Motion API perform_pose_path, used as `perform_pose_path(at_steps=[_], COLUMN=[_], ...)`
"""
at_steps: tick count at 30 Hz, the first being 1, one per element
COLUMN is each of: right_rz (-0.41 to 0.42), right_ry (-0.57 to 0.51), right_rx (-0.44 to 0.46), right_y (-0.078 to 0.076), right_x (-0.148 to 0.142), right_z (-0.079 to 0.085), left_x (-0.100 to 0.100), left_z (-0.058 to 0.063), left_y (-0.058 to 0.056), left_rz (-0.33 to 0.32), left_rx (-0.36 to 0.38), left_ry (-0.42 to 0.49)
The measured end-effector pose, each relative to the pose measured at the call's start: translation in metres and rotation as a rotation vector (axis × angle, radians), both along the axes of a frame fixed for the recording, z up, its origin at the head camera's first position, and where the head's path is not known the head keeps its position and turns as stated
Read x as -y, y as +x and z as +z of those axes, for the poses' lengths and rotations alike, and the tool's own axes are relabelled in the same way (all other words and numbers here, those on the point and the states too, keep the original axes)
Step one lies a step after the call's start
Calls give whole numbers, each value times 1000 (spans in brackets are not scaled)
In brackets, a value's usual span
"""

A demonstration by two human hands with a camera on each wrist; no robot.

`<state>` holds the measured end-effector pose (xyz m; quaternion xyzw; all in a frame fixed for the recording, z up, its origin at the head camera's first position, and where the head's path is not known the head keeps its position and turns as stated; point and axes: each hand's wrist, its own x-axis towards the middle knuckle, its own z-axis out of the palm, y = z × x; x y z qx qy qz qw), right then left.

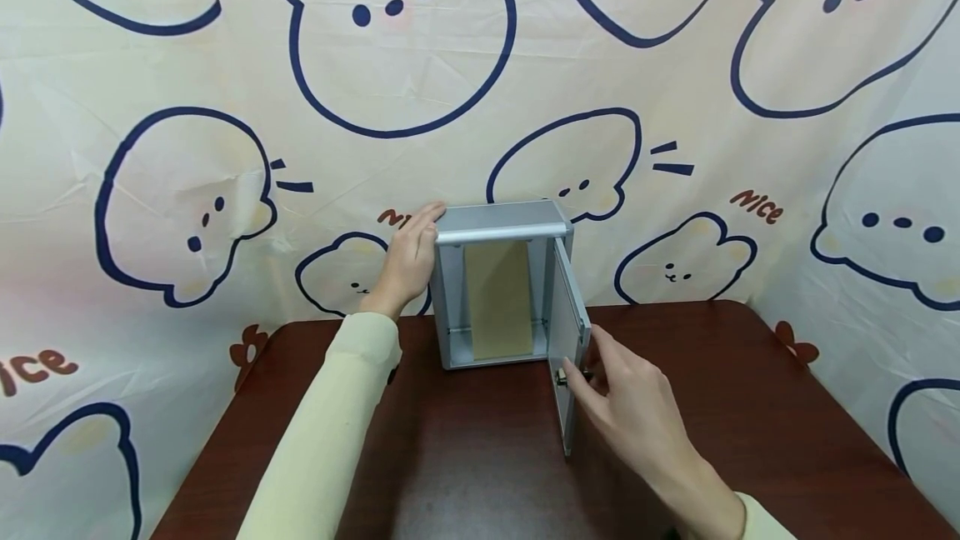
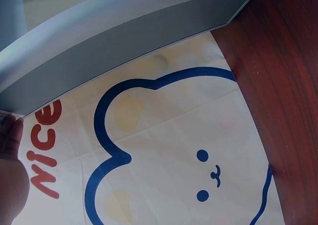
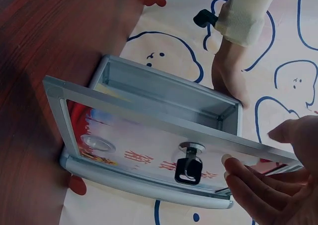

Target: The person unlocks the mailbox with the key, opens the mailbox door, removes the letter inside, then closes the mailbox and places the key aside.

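Observation:
A small grey metal cabinet [image 1: 498, 217] stands upright on the dark table, its hinged door [image 1: 567, 307] swung out toward me on the right. Inside, a tan panel [image 1: 498, 298] covers part of the back. My left hand [image 1: 408, 263] rests against the cabinet's upper left side, fingers extended at the top corner; its thumb is hidden in the head view. My right hand [image 1: 637, 407] holds the door's free edge, thumb on the inner side and fingers on the outer face. Close to these fingers, a black-headed key [image 3: 189, 170] sits in the door's lock.
The reddish-brown table [image 1: 480, 457] runs out to both sides. Behind it hangs a pale cloth [image 1: 405, 65] printed with blue cartoon outlines, close to the cabinet's back. Red lettering and a clear oval piece [image 3: 98, 143] show on the door's outer face.

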<state>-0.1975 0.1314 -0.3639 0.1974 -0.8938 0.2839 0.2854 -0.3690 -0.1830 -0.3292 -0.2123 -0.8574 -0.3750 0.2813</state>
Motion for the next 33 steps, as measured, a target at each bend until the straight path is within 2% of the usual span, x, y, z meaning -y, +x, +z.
perform_pose_path(at_steps=[5,12,22,28,33], right_rz=[-32,-39,-61,-52,-29], right_ry=[7,47,145,148,144], right_rx=[-22,-55,13,-5,13], right_y=[-5,-9,-8,-8,-8], right_x=[5,8,9,8,6], right_z=[-4,-6,-7,-7,-7], left_x=[-1,0,1,1,1], left_z=[0,0,-1,0,-1], left_y=[1,-2,-2,-2,-1], left_rz=[-6,-1,-9,-5,-5], left_rx=[1,-37,-31,-30,-19], left_ry=[1,-13,-11,-4,-4])
